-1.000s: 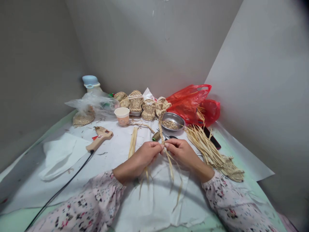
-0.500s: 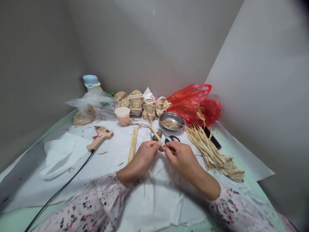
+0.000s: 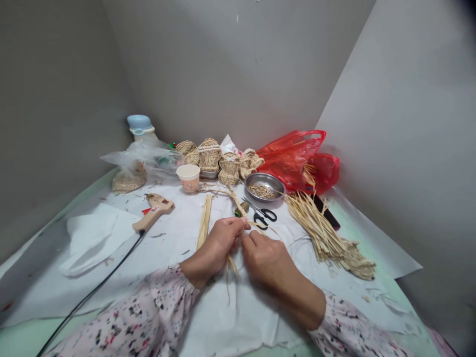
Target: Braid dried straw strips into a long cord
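A braid of pale straw (image 3: 237, 201) runs from the middle of the table down to my fingers. My left hand (image 3: 225, 237) pinches its near end between thumb and forefinger. Close against it, my right hand (image 3: 261, 255) is closed with curled fingers at the loose strands; its fingertips are partly hidden. A few strands (image 3: 231, 267) hang below my left hand, and another pokes out above my right knuckles. Just beyond my hands lie black-handled scissors (image 3: 266, 214). Flat straw strips (image 3: 204, 220) lie left of the braid.
A glue gun (image 3: 154, 213) with a black cord lies at left. Behind stand a paper cup (image 3: 189, 179), woven straw pieces (image 3: 210, 156), a steel bowl (image 3: 265, 181) of short bits and a red plastic bag (image 3: 293, 153). A straw bundle (image 3: 316, 223) lies at right beside a phone.
My right hand has moved left and nearer to me, its fingers curling in tighter beside the left. More of the scissors shows now. My left hand stays nearly in place.
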The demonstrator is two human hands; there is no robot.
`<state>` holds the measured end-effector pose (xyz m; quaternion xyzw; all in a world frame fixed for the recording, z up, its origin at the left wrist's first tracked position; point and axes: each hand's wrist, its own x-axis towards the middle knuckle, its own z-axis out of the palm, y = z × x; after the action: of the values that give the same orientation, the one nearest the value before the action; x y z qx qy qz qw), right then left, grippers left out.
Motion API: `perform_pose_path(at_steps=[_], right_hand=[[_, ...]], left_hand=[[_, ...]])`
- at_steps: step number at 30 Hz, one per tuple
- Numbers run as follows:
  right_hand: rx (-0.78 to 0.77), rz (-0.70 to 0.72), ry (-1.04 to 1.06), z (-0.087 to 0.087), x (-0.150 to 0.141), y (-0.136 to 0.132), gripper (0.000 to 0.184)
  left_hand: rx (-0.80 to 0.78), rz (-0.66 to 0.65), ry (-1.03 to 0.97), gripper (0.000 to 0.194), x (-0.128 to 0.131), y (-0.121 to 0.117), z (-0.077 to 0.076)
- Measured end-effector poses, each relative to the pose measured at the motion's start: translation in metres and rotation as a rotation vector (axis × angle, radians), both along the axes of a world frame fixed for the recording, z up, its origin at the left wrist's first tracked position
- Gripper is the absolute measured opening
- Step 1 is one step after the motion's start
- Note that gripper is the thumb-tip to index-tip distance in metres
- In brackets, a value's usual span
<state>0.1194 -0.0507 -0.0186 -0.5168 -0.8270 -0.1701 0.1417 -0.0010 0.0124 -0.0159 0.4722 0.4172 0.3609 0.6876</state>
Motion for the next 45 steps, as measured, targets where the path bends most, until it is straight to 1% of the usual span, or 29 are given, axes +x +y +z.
perform_pose_path(at_steps=[3,6,7,8,9,11,12,15,16,18,22,24,26,27,32,34,35,38,40,43,45], right_hand=[[-0.114,0.021,0.07,0.011,0.0,-0.002,0.016],[-0.302,0.151,0.208,0.035,0.009,-0.001,0.019],[-0.344,0.163,0.258,0.044,0.015,0.0,0.021],[-0.354,0.118,0.298,0.052,0.022,0.002,0.024],[-0.32,0.022,0.321,0.06,0.031,0.005,0.025],[-0.251,-0.211,0.26,0.069,0.049,0.012,0.023],[-0.225,-0.336,0.206,0.071,0.059,0.016,0.021],[-0.298,-0.603,0.04,0.068,0.081,0.026,0.016],[-0.324,-0.658,0.002,0.067,0.086,0.028,0.017],[-0.348,-0.718,-0.045,0.063,0.092,0.031,0.019],[-0.374,-0.764,-0.082,0.059,0.098,0.034,0.018],[-0.381,-0.775,-0.052,0.059,0.101,0.037,0.018],[-0.347,-0.728,0.039,0.062,0.103,0.038,0.02],[-0.317,-0.67,0.115,0.064,0.103,0.038,0.022],[-0.152,-0.271,0.614,0.077,0.089,0.028,0.028],[-0.116,-0.156,0.742,0.079,0.079,0.023,0.028],[-0.095,-0.101,0.774,0.079,0.073,0.02,0.027],[-0.022,0.073,0.755,0.079,0.059,0.013,0.02],[-0.021,0.191,0.69,0.078,0.05,0.009,0.017],[-0.114,0.355,0.583,0.073,0.04,0.004,0.02],[-0.183,0.433,0.503,0.068,0.034,0.001,0.023]], left_hand=[[0.021,0.018,-0.004,0.036,0.0,0.001,0.002],[0.04,0.026,0.001,0.035,-0.001,0.004,0.005],[0.048,0.021,0.003,0.034,-0.001,0.004,0.006],[0.056,0.01,0.005,0.034,-0.002,0.005,0.007],[0.061,-0.004,0.008,0.034,-0.002,0.005,0.007],[0.069,-0.035,0.011,0.034,-0.003,0.005,0.006],[0.075,-0.049,0.011,0.035,-0.004,0.005,0.005],[0.079,-0.082,0.004,0.036,-0.004,0.004,0.004],[0.072,-0.094,-0.001,0.036,-0.004,0.004,0.004],[0.053,-0.114,-0.004,0.036,-0.004,0.004,0.005],[0.047,-0.122,0.02,0.036,-0.004,0.003,0.008],[0.056,-0.124,0.023,0.036,-0.004,0.003,0.009],[0.054,-0.13,0.022,0.035,-0.004,0.002,0.009],[0.048,-0.133,0.019,0.035,-0.004,0.002,0.008],[0.038,-0.136,-0.013,0.036,-0.004,0.003,0.004],[0.042,-0.124,-0.021,0.036,-0.005,0.003,0.003],[0.044,-0.118,-0.027,0.037,-0.005,0.004,0.002],[0.038,-0.11,-0.056,0.037,-0.006,0.005,0.0],[0.032,-0.1,-0.078,0.036,-0.006,0.005,-0.001],[0.008,-0.104,-0.117,0.034,-0.005,0.005,0.001],[-0.03,-0.128,-0.143,0.034,-0.004,0.004,0.003]])
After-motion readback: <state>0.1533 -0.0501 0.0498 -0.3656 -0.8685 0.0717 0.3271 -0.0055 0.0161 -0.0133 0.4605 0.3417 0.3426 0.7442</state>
